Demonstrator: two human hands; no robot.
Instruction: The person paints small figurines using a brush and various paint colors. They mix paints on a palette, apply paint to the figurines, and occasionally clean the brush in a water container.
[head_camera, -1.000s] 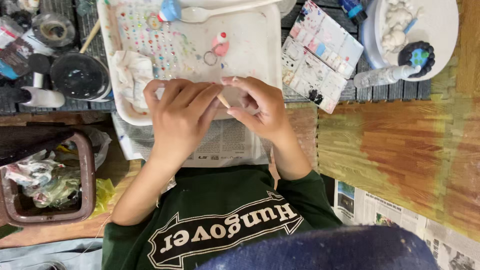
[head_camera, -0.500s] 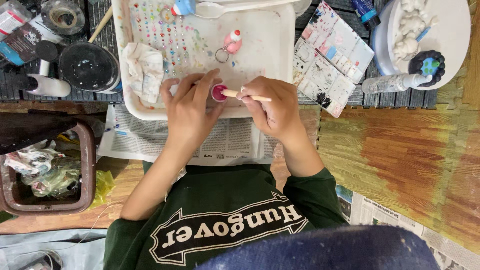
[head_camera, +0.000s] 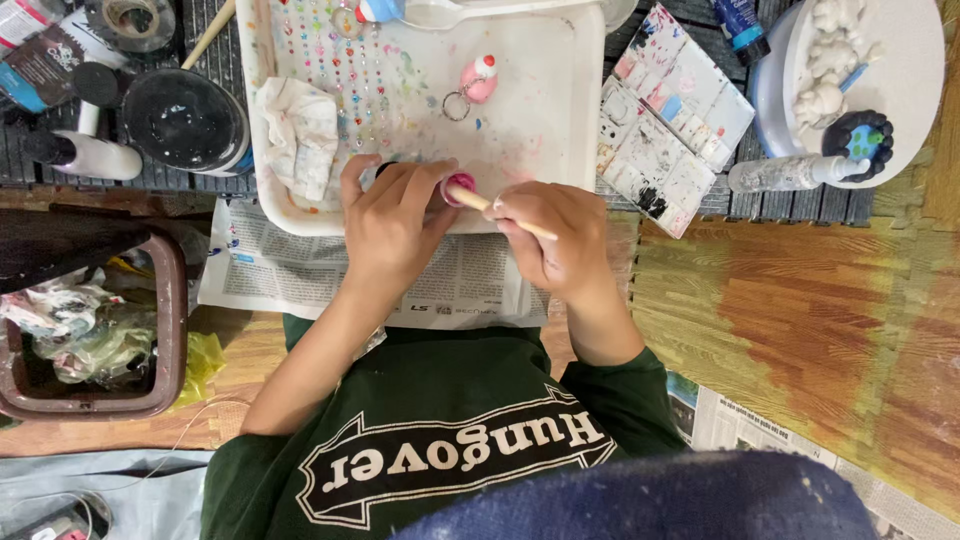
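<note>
My left hand (head_camera: 392, 225) pinches a small round pink piece (head_camera: 459, 187) over the near edge of a white tray (head_camera: 560, 110). My right hand (head_camera: 556, 238) grips a thin wooden stick (head_camera: 484, 203), and the stick's tip touches the pink piece. Both hands hover above a sheet of newspaper (head_camera: 290, 275). Farther up in the tray lies a pink keyring figure (head_camera: 479, 79), next to rows of small stick-on gems (head_camera: 345, 60) and a crumpled stained tissue (head_camera: 297, 135).
A watercolour palette (head_camera: 672, 120) lies right of the tray. Beyond it a white round plate (head_camera: 905, 80) carries white clay figures, with a clear bottle (head_camera: 785, 173) beside it. A black-lidded jar (head_camera: 185, 120) and a white bottle (head_camera: 88, 155) stand left. A brown bin (head_camera: 175, 300) holds rubbish.
My hands, pressed together a second ago, have parted slightly, so the pink piece and the stick now show. The view has shifted a little toward the tray.
</note>
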